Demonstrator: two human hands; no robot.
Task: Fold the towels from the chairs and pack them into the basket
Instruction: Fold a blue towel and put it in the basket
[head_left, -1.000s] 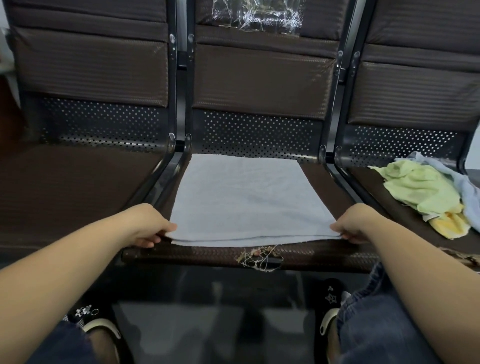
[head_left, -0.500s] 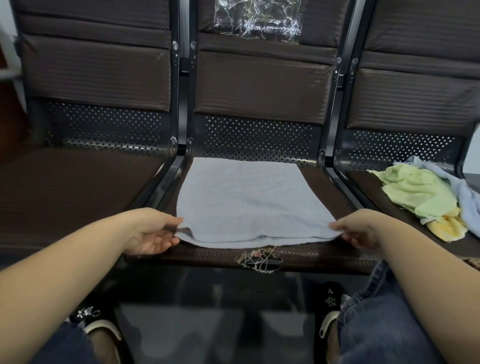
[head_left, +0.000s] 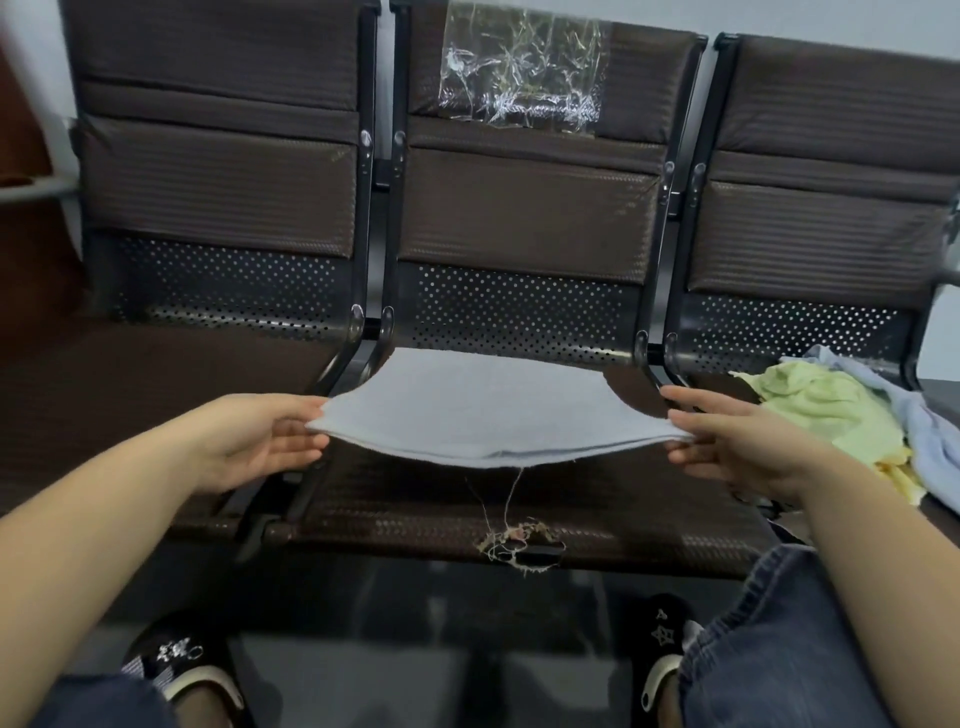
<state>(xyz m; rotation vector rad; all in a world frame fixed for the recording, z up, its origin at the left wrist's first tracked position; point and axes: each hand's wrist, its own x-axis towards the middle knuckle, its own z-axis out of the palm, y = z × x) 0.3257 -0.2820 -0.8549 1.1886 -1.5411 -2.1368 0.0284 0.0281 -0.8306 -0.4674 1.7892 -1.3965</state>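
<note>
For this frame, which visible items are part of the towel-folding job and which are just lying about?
Part of the job:
- grey towel, near edge lifted by left hand and right hand
- green towel, pale blue towel and yellow towel, heaped on the right chair

Lying about:
- clear plastic sheet
- frayed threads

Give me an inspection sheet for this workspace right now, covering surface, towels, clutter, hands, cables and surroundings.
Surface: middle seat, brown, front edge torn, threads hanging.
Job's things: grey towel, folded, front edge lifted; towel pile on right seat; basket not in view.
Clutter: plastic film on the backrest.
Grippers: left hand and right hand pinch the grey towel's near corners.
Cables: nothing seen.
Surroundings: left seat; dark floor.
</note>
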